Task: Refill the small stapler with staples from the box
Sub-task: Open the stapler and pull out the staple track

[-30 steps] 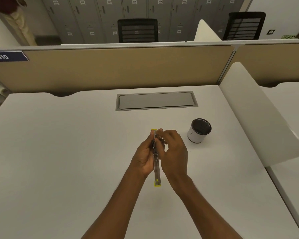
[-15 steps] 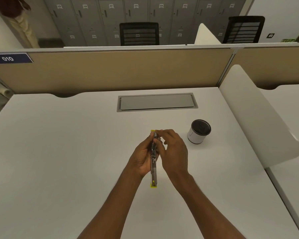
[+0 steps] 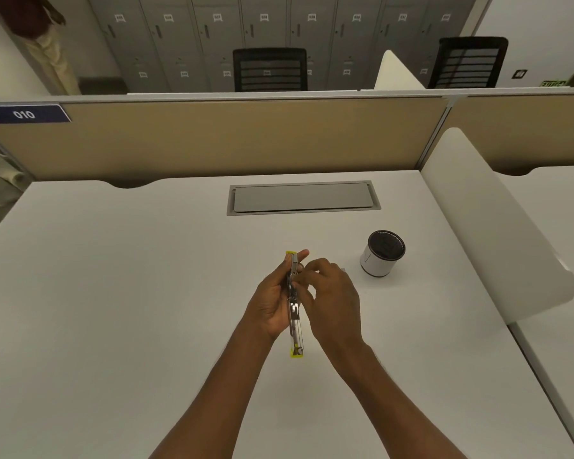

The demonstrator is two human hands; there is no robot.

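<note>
A small stapler (image 3: 294, 323), metal with yellow ends, is swung open into one long line above the middle of the white desk (image 3: 113, 293). My left hand (image 3: 270, 301) grips it from the left, fingers curled round its upper half. My right hand (image 3: 330, 301) is on the right side, its fingertips pinched at the metal channel near the top. Whether staples are between those fingertips is too small to tell. No staple box shows on the desk; a thin pale edge peeks out just behind my right hand.
A white cup with a dark lid (image 3: 381, 254) stands to the right of my hands. A grey cable hatch (image 3: 304, 197) lies further back. A white side divider (image 3: 497, 233) bounds the desk on the right, a tan partition (image 3: 212, 137) at the back.
The stapler stays in my left hand. My right fingers have slid slightly down from the stapler's top end, leaving the yellow tip exposed. The camera tilted a little.
</note>
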